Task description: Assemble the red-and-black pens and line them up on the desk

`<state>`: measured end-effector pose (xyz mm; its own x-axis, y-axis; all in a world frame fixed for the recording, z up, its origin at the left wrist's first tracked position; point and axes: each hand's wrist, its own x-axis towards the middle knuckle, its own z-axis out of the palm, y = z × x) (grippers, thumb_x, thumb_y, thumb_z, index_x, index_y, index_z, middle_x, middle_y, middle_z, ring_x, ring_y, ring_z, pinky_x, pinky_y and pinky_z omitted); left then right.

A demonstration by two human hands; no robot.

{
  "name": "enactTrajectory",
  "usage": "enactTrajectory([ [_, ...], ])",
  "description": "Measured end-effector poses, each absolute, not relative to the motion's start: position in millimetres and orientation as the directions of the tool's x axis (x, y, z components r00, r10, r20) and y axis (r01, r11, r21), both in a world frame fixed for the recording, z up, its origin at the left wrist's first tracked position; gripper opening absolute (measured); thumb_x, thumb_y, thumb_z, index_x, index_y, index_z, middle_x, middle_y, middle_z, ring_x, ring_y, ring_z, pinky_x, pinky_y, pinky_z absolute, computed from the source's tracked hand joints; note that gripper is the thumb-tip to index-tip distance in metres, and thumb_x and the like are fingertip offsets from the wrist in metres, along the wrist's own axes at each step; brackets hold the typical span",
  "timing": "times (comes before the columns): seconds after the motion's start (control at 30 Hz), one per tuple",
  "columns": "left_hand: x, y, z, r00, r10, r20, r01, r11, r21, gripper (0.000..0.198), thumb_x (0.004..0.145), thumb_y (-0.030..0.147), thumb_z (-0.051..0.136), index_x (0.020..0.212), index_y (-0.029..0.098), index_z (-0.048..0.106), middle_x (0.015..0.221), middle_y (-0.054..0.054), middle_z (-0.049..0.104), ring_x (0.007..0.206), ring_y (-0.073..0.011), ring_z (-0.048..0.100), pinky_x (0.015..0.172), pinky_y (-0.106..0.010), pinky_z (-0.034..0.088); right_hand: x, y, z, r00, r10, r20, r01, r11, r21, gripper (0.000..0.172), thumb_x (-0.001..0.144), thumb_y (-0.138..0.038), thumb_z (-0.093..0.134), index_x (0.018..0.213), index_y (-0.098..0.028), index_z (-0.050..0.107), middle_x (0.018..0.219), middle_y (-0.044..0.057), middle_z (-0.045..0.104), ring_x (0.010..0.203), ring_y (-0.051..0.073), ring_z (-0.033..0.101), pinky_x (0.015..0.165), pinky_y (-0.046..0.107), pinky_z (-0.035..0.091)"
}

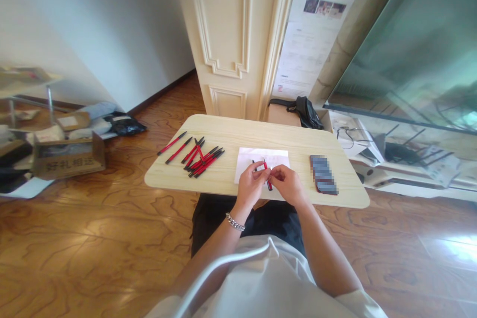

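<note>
Above the near edge of the table, my left hand (250, 184) is closed in a pinch, with dark and red pen parts (265, 164) sticking up at its fingertips. My right hand (287, 184) meets it there, thumb and forefinger pressed together on a small piece I cannot make out. Just below the joined fingertips shows a red and black pen piece (270, 185); whether it is held or lies on the table I cannot tell. Under both hands is a white sheet of paper (244, 158). To the left lie several red pens with black ends (203, 161), some overlapping.
A phone (323, 175), its screen blurred out, rests on the right of the pale wooden table (227, 131). Behind stand a cardboard box and a black bag (307, 113). On the floor at left are an open carton (69, 156) and parcels. A large screen (421, 49) stands at right.
</note>
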<state>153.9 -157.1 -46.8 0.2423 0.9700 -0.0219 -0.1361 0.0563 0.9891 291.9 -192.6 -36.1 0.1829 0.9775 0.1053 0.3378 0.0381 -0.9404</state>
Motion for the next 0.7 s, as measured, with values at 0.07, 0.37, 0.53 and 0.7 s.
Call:
enactTrajectory([
  [0.07, 149.0, -154.0, -45.9, 0.237, 0.971, -0.021, -0.132, 0.054, 0.990, 0.047, 0.078, 0.044, 0.070, 0.116, 0.018, 0.061, 0.092, -0.009, 0.074, 0.084, -0.0212, 0.071, 0.067, -0.027, 0.053, 302.7, -187.4, -35.0, 0.244, 0.965, 0.097, 0.409, -0.011, -0.912, 0.020, 0.077, -0.036, 0.064, 0.084, -0.018, 0.063, 0.075, 0.004, 0.070, 0.065, 0.016, 0.062, 0.061, 0.027, 0.046],
  [0.37, 120.9, -136.2, -52.1, 0.109, 0.989, 0.098, -0.046, -0.094, 0.995, 0.031, 0.078, 0.039, 0.068, 0.097, 0.016, 0.066, 0.090, -0.010, 0.073, 0.080, -0.0194, 0.070, 0.070, -0.029, 0.054, 328.7, -167.9, -43.8, 0.388, 0.919, 0.063, 0.775, -0.289, -0.562, 0.017, 0.080, -0.032, 0.059, 0.079, -0.020, 0.070, 0.075, 0.005, 0.072, 0.074, 0.019, 0.065, 0.065, 0.027, 0.040],
  [0.53, 113.7, -132.3, -51.9, 0.077, 0.982, 0.174, 0.063, -0.179, 0.982, 0.026, 0.079, 0.038, 0.066, 0.095, 0.018, 0.068, 0.089, -0.008, 0.072, 0.080, -0.0191, 0.069, 0.075, -0.029, 0.053, 326.8, -169.8, -51.1, 0.416, 0.903, 0.108, 0.760, -0.280, -0.587, 0.026, 0.084, -0.042, 0.056, 0.078, -0.021, 0.070, 0.077, 0.005, 0.072, 0.074, 0.019, 0.063, 0.065, 0.027, 0.038],
  [0.7, 104.3, -118.9, -52.2, -0.069, 0.965, 0.253, 0.164, -0.239, 0.957, 0.026, 0.080, 0.037, 0.064, 0.095, 0.017, 0.069, 0.090, -0.008, 0.072, 0.080, -0.0182, 0.068, 0.076, -0.029, 0.052, 335.8, -176.3, -55.0, 0.598, 0.776, 0.200, 0.650, -0.324, -0.687, 0.040, 0.088, -0.052, 0.045, 0.084, -0.020, 0.070, 0.080, 0.006, 0.072, 0.073, 0.020, 0.062, 0.064, 0.027, 0.038],
])
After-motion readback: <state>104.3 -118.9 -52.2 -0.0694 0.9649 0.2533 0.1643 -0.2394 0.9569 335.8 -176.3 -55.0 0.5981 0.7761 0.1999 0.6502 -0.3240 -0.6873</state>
